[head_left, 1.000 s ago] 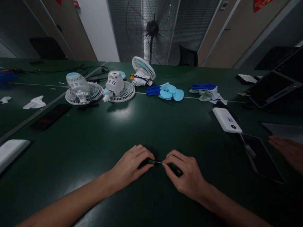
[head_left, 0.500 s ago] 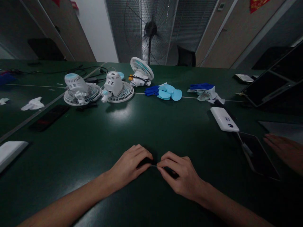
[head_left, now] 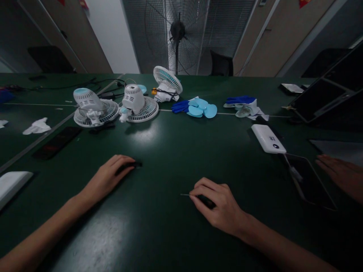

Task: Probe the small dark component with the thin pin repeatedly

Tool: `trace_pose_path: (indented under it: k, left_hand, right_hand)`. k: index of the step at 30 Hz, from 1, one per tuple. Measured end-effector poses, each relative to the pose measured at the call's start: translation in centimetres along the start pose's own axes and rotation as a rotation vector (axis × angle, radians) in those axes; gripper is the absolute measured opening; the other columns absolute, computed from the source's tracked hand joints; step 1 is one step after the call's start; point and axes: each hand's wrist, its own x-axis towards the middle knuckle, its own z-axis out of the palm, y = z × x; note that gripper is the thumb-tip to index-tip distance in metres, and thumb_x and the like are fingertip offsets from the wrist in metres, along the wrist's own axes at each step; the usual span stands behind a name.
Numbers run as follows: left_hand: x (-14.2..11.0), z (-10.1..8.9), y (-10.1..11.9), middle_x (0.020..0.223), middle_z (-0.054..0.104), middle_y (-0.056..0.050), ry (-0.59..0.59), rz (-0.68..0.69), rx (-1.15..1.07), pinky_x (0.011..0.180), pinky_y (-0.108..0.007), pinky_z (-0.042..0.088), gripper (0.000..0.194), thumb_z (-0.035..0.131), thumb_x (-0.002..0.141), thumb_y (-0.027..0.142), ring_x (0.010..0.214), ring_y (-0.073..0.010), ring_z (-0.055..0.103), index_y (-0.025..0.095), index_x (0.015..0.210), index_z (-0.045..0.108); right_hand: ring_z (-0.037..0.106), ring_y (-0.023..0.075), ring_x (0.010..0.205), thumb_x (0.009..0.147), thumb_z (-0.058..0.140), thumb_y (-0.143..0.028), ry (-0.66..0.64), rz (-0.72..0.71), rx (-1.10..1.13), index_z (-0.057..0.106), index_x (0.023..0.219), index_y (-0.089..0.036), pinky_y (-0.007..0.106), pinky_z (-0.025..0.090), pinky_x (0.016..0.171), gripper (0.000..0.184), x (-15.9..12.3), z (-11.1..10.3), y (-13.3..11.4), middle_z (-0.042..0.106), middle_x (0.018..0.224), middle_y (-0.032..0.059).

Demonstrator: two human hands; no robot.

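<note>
My left hand (head_left: 115,170) is at the left of centre, its thumb and fingers closed on a small dark piece (head_left: 138,164) whose end pokes out past the fingertips. The fingers cover most of that piece, so its kind is unclear. To the right, my right hand (head_left: 217,202) grips a screwdriver (head_left: 185,194). Its thin metal shaft points left, low over the green table (head_left: 161,234), and the dark handle lies mostly inside the palm. A wide gap separates the two hands.
White fan parts (head_left: 134,102) with round grilles stand at the back left. Light-blue fan blades (head_left: 201,108) lie by blue gloves (head_left: 239,100). On the right are a white power bank (head_left: 268,138), a dark tablet (head_left: 309,181) and another person's hand (head_left: 340,173).
My left hand has moved left and away from the screwdriver tip, taking the small dark piece along. My right hand stays nearly in place with the screwdriver, whose shaft now shows free.
</note>
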Motion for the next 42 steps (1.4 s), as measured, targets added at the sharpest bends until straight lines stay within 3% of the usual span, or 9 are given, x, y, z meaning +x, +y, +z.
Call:
trace_pose_path:
  k: [2, 5, 11, 18, 25, 29, 35, 42]
  left_hand:
    - [0.1, -1.9, -3.2, 0.121, 0.068, -0.008, 0.07, -0.185, 0.053, 0.09, -0.036, 0.054, 0.047, 0.054, 0.097, 0.06, 0.106, -0.0256, 0.066, 0.023, 0.123, 0.066]
    - [-0.1, -4.4, -6.9, 0.112, 0.069, -0.009, 0.148, -0.332, 0.103, 0.084, -0.035, 0.053, 0.056, 0.055, 0.095, 0.063, 0.096, -0.0253, 0.066, 0.017, 0.126, 0.064]
    - [-1.6, -6.3, -9.7, 0.114, 0.07, -0.009, 0.174, -0.449, 0.086, 0.083, -0.03, 0.052, 0.07, 0.057, 0.089, 0.07, 0.1, -0.0247, 0.067, 0.015, 0.132, 0.061]
    - [-2.2, -6.8, -9.7, 0.115, 0.069, -0.008, 0.186, -0.499, 0.186, 0.085, -0.031, 0.051, 0.059, 0.052, 0.09, 0.069, 0.097, -0.0242, 0.067, 0.016, 0.107, 0.073]
    - [-2.1, -6.9, -9.6, 0.12, 0.069, -0.008, 0.204, -0.494, 0.223, 0.099, -0.036, 0.049, 0.039, 0.053, 0.093, 0.051, 0.108, -0.0269, 0.065, 0.019, 0.109, 0.069]
    - [-2.1, -7.1, -8.6, 0.113, 0.073, -0.009, 0.267, -0.578, 0.191, 0.092, -0.037, 0.053, 0.038, 0.052, 0.096, 0.042, 0.103, -0.027, 0.068, 0.017, 0.121, 0.063]
    - [-2.1, -6.8, -7.2, 0.106, 0.076, -0.006, 0.399, -0.637, 0.042, 0.084, -0.032, 0.058, 0.047, 0.057, 0.094, 0.053, 0.094, -0.0228, 0.072, 0.018, 0.123, 0.065]
    - [-1.9, -6.5, -7.4, 0.111, 0.078, -0.004, 0.43, -0.656, -0.074, 0.101, -0.039, 0.055, 0.048, 0.067, 0.088, 0.048, 0.106, -0.0257, 0.074, 0.019, 0.126, 0.071]
  right_hand:
    - [0.065, 0.0139, 0.081, 0.101, 0.059, -0.021, -0.003, 0.005, 0.0, 0.071, 0.103, -0.023, 0.027, 0.043, 0.064, 0.012, 0.0, 0.0, -0.1, 0.069, 0.1, 0.0024]
    - [0.065, 0.0137, 0.08, 0.101, 0.058, -0.021, -0.004, 0.012, 0.005, 0.071, 0.102, -0.021, 0.026, 0.045, 0.064, 0.013, 0.1, -0.1, -0.2, 0.069, 0.099, 0.0029]
    - [0.066, 0.0139, 0.079, 0.102, 0.057, -0.023, -0.001, -0.006, -0.017, 0.072, 0.103, -0.02, 0.025, 0.048, 0.063, 0.015, 0.3, -0.2, -0.3, 0.07, 0.099, 0.004]
    - [0.065, 0.0139, 0.08, 0.102, 0.058, -0.023, -0.008, -0.004, 0.001, 0.072, 0.102, -0.021, 0.025, 0.047, 0.064, 0.014, 0.2, -0.1, -0.2, 0.069, 0.098, 0.0035]
    - [0.065, 0.0138, 0.081, 0.101, 0.06, -0.02, -0.014, -0.011, 0.03, 0.071, 0.105, -0.021, 0.027, 0.048, 0.068, 0.011, 0.0, 0.1, 0.2, 0.068, 0.101, 0.0033]
    - [0.065, 0.0141, 0.081, 0.102, 0.059, -0.021, -0.01, -0.017, 0.025, 0.07, 0.104, -0.021, 0.027, 0.048, 0.068, 0.012, 0.2, 0.0, 0.0, 0.069, 0.1, 0.0036]
    - [0.066, 0.0144, 0.08, 0.103, 0.057, -0.024, -0.005, -0.017, -0.033, 0.072, 0.102, -0.021, 0.026, 0.048, 0.066, 0.015, 0.1, 0.0, -0.1, 0.07, 0.098, 0.0043]
    - [0.067, 0.0149, 0.083, 0.102, 0.058, -0.023, -0.017, -0.004, -0.035, 0.072, 0.104, -0.022, 0.026, 0.047, 0.066, 0.014, 0.1, 0.0, -0.1, 0.07, 0.101, 0.0038]
